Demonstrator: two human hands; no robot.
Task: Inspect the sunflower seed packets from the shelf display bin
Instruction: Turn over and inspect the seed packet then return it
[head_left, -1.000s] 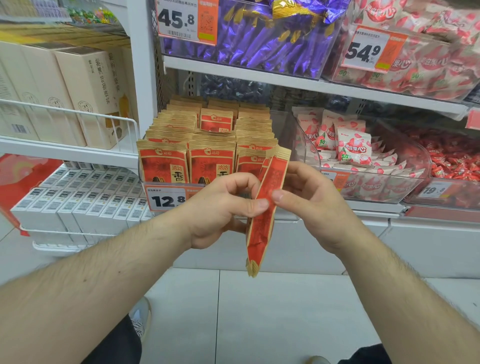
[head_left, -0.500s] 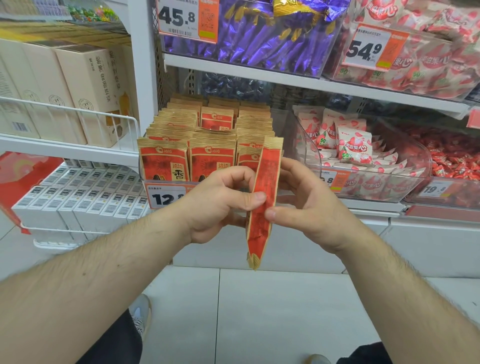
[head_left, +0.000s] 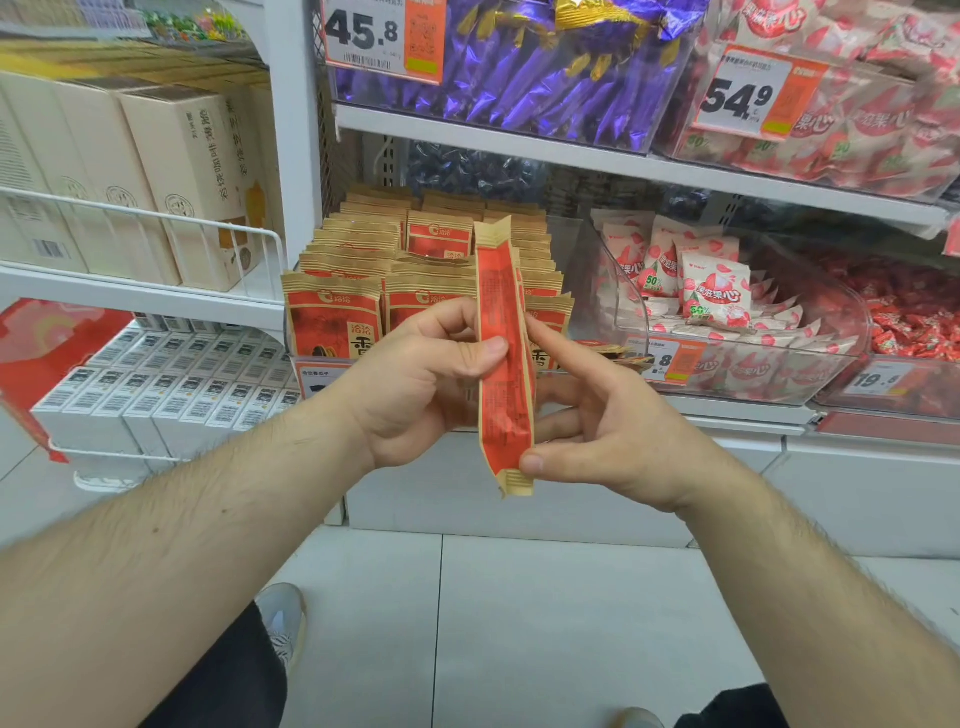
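A red and tan sunflower seed packet (head_left: 505, 364) stands upright, nearly edge-on to me, in front of the display bin (head_left: 322, 376). My left hand (head_left: 415, 389) pinches its middle, thumb on the near face and fingers behind. My right hand (head_left: 613, 431) holds it from the right, thumb pressing the lower end and index finger against the right edge. Several matching seed packets (head_left: 332, 317) stand in rows in the bin behind my hands.
Beside the bin on the right is a clear bin of strawberry candy bags (head_left: 717, 296). Purple sweets (head_left: 524, 62) fill the shelf above. Cream boxes (head_left: 192, 171) and barcoded white boxes (head_left: 171, 384) sit on wire shelves at left. Grey floor tiles lie below.
The packet has turned from tilted to upright and shows more of its red back face. My right thumb has slid down to the packet's lower end.
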